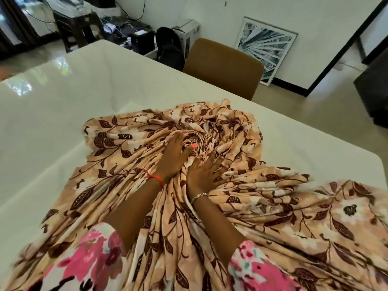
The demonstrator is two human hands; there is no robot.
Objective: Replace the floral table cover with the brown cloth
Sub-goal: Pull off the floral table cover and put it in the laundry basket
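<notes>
Cream and glossy, the worktop (pixel 88 97) fills most of the view, bare toward twelve and nine o'clock. Bunched across it from centre down to six o'clock lies the floral table cover (pixel 294 223), peach with dark brown leaves, gathered into tight pleats. A tan chair (pixel 224 66) stands at one o'clock. Both hands are down in the folds: the left hand (pixel 175 153) grips a wad of pleats, the right hand (pixel 204 172) is spread over the cloth just beside it, fingers digging in.
</notes>
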